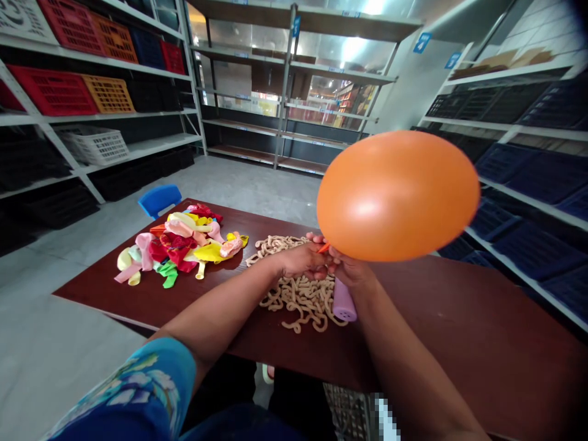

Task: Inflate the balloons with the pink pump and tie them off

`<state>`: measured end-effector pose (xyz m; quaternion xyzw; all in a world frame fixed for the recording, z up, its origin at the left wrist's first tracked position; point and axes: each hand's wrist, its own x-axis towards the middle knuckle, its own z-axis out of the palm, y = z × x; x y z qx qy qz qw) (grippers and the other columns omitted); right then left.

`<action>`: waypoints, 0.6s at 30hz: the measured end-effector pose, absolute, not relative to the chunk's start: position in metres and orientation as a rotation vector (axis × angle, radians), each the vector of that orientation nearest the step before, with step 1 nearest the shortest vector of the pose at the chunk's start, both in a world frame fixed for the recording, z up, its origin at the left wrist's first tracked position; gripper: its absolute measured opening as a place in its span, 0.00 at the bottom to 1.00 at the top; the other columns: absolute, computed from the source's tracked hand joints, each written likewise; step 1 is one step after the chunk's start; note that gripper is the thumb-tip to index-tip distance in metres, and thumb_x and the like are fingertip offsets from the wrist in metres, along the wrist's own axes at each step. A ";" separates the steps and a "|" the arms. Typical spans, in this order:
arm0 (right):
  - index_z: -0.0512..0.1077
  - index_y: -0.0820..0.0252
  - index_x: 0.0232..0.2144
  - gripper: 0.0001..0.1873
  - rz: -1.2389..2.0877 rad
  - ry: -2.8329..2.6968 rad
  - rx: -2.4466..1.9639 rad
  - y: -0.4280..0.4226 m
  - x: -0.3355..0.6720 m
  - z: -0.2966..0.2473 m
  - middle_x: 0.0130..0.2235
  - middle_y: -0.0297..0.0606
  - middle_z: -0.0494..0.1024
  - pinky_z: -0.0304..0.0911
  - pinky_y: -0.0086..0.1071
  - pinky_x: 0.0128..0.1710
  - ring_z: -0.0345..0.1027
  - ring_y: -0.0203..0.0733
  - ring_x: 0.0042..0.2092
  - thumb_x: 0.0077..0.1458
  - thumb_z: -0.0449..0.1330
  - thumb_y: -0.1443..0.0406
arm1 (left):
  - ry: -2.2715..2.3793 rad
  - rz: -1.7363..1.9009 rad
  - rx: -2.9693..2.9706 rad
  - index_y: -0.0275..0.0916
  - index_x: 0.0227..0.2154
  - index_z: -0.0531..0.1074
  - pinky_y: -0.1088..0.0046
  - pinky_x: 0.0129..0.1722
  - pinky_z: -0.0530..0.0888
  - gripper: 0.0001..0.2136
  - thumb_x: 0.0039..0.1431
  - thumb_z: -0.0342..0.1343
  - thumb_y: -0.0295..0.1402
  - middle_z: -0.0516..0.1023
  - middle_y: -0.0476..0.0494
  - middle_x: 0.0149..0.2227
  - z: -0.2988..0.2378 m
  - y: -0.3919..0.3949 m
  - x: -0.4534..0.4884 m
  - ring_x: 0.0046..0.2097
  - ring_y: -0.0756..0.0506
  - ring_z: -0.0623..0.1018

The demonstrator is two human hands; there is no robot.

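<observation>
A large inflated orange balloon (397, 196) rises above the table at my right. My left hand (301, 260) is closed at the balloon's neck, with a bit of orange rubber showing by its fingers. My right hand (351, 269) is closed just under the balloon, also at the neck. The two hands meet, so the exact finger grip is partly hidden. A purple cylinder with small holes in its end (344, 301) lies below my right hand. Beneath both hands spreads a heap of tan, curly, rope-like pieces (301, 300).
Uninflated balloons in several colours (184, 242) are piled on the left of the dark red table (427, 343). Behind it stands a blue chair (160, 199). Shelves with crates (108, 93) line the left and right sides. A metal rack (282, 131) stands at the back.
</observation>
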<state>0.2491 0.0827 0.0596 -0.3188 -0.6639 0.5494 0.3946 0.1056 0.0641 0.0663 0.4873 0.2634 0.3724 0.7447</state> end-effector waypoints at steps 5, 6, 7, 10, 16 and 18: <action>0.70 0.51 0.36 0.19 1.596 -1.433 -0.707 0.078 0.243 0.067 0.47 0.36 0.72 0.70 0.41 0.41 0.63 0.46 0.52 0.42 0.60 0.50 | 0.469 0.829 1.219 0.37 0.28 0.68 0.79 0.14 0.55 0.08 0.54 0.54 0.37 0.64 0.49 0.20 0.071 0.066 0.104 0.17 0.56 0.59; 0.70 0.52 0.35 0.18 1.621 -1.406 -0.683 0.079 0.243 0.067 0.47 0.35 0.71 0.70 0.41 0.41 0.63 0.46 0.52 0.43 0.60 0.50 | 0.459 0.863 1.224 0.37 0.28 0.68 0.79 0.14 0.55 0.08 0.55 0.53 0.37 0.63 0.49 0.20 0.070 0.067 0.105 0.17 0.55 0.59; 0.70 0.52 0.34 0.17 1.633 -1.388 -0.663 0.080 0.244 0.067 0.47 0.35 0.71 0.71 0.41 0.40 0.62 0.46 0.53 0.43 0.60 0.51 | 0.453 0.894 1.217 0.37 0.27 0.68 0.80 0.13 0.54 0.08 0.55 0.53 0.37 0.62 0.50 0.19 0.070 0.067 0.106 0.16 0.55 0.58; 0.68 0.54 0.26 0.15 1.593 -1.407 -0.629 0.082 0.245 0.066 0.47 0.35 0.71 0.70 0.42 0.40 0.61 0.47 0.53 0.44 0.59 0.50 | 0.461 0.970 1.167 0.36 0.24 0.66 0.81 0.12 0.52 0.11 0.58 0.49 0.37 0.57 0.52 0.17 0.070 0.067 0.109 0.15 0.56 0.56; 0.66 0.53 0.25 0.12 1.493 -1.456 -0.648 0.080 0.238 0.066 0.47 0.32 0.71 0.67 0.44 0.44 0.63 0.43 0.50 0.46 0.58 0.52 | 0.407 0.954 1.034 0.34 0.23 0.64 0.83 0.13 0.51 0.11 0.57 0.51 0.36 0.57 0.53 0.17 0.073 0.071 0.104 0.16 0.57 0.56; 0.67 0.51 0.31 0.13 1.468 -1.493 -0.680 0.080 0.237 0.066 0.46 0.32 0.71 0.66 0.43 0.44 0.64 0.42 0.49 0.44 0.59 0.52 | 0.428 0.922 0.948 0.33 0.23 0.64 0.84 0.13 0.50 0.09 0.55 0.54 0.33 0.58 0.52 0.18 0.073 0.075 0.099 0.16 0.58 0.56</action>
